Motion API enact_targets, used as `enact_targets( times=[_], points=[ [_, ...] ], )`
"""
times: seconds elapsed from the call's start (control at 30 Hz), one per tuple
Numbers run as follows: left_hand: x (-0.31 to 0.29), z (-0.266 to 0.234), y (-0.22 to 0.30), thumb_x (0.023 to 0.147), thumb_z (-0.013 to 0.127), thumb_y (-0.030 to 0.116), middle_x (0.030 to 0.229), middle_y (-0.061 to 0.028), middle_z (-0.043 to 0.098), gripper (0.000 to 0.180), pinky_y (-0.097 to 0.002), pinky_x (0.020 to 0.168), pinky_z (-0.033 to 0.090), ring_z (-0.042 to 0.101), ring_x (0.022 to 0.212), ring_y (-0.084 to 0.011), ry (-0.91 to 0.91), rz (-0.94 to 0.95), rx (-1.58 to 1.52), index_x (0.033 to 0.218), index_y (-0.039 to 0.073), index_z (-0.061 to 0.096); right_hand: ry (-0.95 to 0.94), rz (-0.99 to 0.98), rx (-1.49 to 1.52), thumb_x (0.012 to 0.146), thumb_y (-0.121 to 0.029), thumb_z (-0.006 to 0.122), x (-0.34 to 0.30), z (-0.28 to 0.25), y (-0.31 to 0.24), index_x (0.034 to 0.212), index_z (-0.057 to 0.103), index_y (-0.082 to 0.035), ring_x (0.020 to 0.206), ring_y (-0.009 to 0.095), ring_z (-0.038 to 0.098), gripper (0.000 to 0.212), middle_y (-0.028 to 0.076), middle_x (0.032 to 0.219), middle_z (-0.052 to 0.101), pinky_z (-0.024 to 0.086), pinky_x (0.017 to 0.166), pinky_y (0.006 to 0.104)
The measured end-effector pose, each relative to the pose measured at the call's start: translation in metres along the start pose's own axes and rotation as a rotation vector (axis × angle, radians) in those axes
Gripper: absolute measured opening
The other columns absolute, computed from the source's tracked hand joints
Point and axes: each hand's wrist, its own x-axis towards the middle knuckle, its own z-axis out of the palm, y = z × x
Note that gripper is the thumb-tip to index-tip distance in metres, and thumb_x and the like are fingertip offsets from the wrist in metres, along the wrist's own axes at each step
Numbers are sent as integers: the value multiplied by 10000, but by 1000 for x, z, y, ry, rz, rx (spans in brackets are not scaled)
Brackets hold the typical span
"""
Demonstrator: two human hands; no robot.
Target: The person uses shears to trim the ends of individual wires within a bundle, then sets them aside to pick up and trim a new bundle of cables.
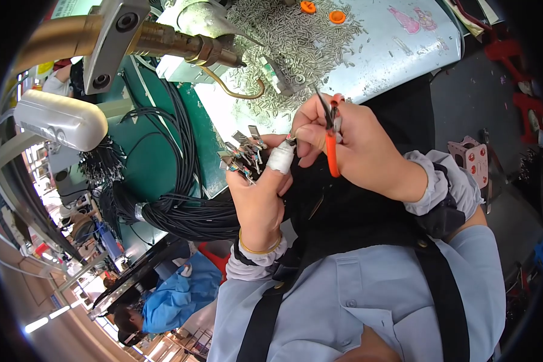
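A fan of metal connectors (244,151) on short coloured wires is clasped in a worker's left hand (260,199), raised near the green worktop (210,169)'s right edge. The right hand (359,145) pinches a small dark end (292,140) between thumb and forefinger, beside the left thumb's white wrap (280,159), with orange-handled snips (332,154) tucked in its palm. Wires appear already attached to the held connectors; 1 end seems in progress, and how many remain cannot be told. Black cables (193,220) lie bundled toward the worktop's near edge. Small metal pieces (283,42) cover a pale board (398,60)'s left part, 2 orange rings (337,17) near its far edge.
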Motion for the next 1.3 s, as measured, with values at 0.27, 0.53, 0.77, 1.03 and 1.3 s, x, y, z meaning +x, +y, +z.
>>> enact_targets(
  times=[0.27, 0.53, 0.77, 1.03, 1.3],
  points=[
    [-3, -1, 4, 732, 603, -39, 697, -7, 513, 173, -172, 420, 279, 402, 493, -32, 21, 73, -26, 898, -29, 555, -51, -87, -601, 753, -215, 655, -14, -13, -19, 729, 523, 7, 446, 162, 534, 260, 56, 532, 517, 424, 440, 267],
    [-1, 9, 2, 772, 550, 8, 598, 3, 413, 159, -190, 396, 208, 302, 432, -46, 94, 195, 183, 919, -30, 504, 98, -197, -719, 716, -251, 692, -16, 1, 1, 659, 504, -8, 400, 174, 509, 312, 75, 461, 458, 383, 399, 296],
    [26, -9, 10, 771, 560, 28, 625, 0, 435, 158, -194, 403, 229, 321, 447, -49, -84, -141, -82, 922, 6, 522, -159, 289, -64, 795, -193, 619, -13, -8, -12, 688, 505, -3, 404, 97, 485, 246, 36, 475, 454, 366, 379, 259],
    [71, -6, 23, 785, 559, 66, 599, 9, 422, 120, -196, 387, 220, 298, 416, -57, -113, -201, -96, 896, 28, 531, 177, 94, 35, 837, -199, 567, 39, -10, -21, 785, 489, 2, 382, 71, 441, 222, 3, 525, 467, 340, 361, 214],
    [84, -16, 26, 783, 559, 67, 597, -1, 435, 114, -197, 373, 215, 297, 410, -53, -186, -236, -126, 875, 20, 512, 108, 135, -41, 841, -206, 560, 67, -12, -20, 803, 481, 10, 375, 71, 423, 233, 3, 520, 450, 339, 361, 221]
  ],
)
